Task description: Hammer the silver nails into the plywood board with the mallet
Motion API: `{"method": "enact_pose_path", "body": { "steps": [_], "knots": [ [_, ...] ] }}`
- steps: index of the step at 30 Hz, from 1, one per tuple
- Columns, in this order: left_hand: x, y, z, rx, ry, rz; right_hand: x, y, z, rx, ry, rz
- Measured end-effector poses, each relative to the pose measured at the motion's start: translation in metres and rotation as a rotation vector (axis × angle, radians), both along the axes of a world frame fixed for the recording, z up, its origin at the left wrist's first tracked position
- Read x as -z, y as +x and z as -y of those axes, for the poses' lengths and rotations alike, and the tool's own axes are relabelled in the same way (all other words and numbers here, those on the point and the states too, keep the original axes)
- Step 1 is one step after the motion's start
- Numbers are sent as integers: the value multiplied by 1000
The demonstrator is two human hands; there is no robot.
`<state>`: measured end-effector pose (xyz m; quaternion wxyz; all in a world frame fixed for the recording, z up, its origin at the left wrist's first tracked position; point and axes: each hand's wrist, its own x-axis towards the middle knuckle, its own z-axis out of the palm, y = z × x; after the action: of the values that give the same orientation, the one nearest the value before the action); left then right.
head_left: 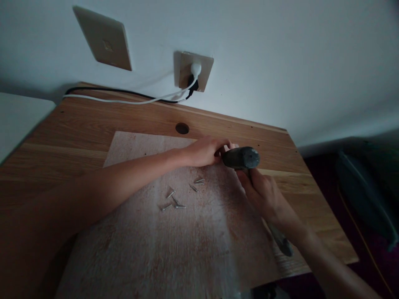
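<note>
My right hand (pixel 264 193) is wrapped round the handle of a hammer (pixel 240 158) with a dark, worn head. The handle's lower end sticks out below my wrist. My left hand (pixel 207 150) rests at the far right corner of a pale, wood-patterned board (pixel 183 236), its fingers pinched close to the hammer head. What those fingers hold, if anything, is hidden behind the head. Several silver nails or screws (pixel 177 202) lie loose on the board, nearer to me than my left hand, with a few more (pixel 195 186) just below it.
The board lies on a wooden table (pixel 307 199) with a round cable hole (pixel 182 128) near the wall. White and black cables (pixel 124 97) run along the back edge to a wall socket (pixel 204 74). A wall plate (pixel 106 39) is further left. A dark cushion-like object (pixel 364 195) sits beyond the right edge.
</note>
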<state>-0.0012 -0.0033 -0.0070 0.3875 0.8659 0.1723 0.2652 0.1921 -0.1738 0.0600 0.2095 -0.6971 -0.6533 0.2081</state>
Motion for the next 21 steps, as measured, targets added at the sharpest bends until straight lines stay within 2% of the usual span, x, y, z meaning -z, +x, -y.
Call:
{"method": "enact_pose_path", "body": {
  "steps": [13,21],
  "knots": [
    [-5,-2,-6,-23,-22,-31,27,20,-1,53,-3,-252],
    [-2,-6,-6,-41,12,-51,20,17,2,32,65,-301]
  ]
}}
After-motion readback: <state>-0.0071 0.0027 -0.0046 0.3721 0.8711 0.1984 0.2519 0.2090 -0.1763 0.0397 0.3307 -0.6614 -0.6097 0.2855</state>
